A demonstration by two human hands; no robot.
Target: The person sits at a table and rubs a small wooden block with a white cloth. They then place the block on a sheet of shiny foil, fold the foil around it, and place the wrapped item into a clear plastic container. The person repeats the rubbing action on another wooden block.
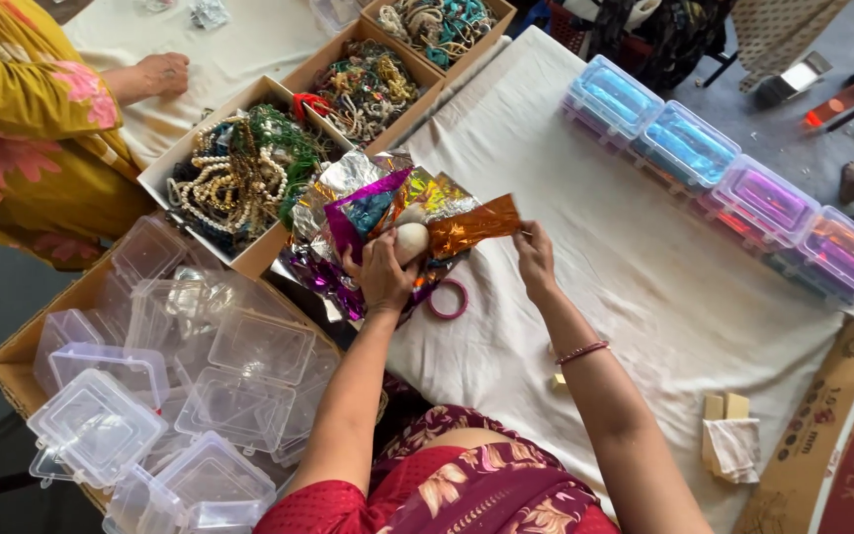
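Note:
My left hand [384,272] grips a round cream-coloured ball [410,240] above a pile of shiny foil wrappers [348,188] in silver, purple and blue. My right hand [536,259] pinches the end of an orange-gold foil strip [471,226] that reaches from the ball toward the right. A pink ring [448,299] lies on the white cloth [625,277] just below the ball. Both hands hover over the cloth's left edge.
Open cardboard boxes of beaded necklaces [239,178] and tangled jewellery [368,89] sit at the upper left. A carton of clear plastic boxes [170,386] stands at the lower left. Coloured lidded boxes [733,178] line the cloth's far edge. Another person's hand [162,73] rests at the top left.

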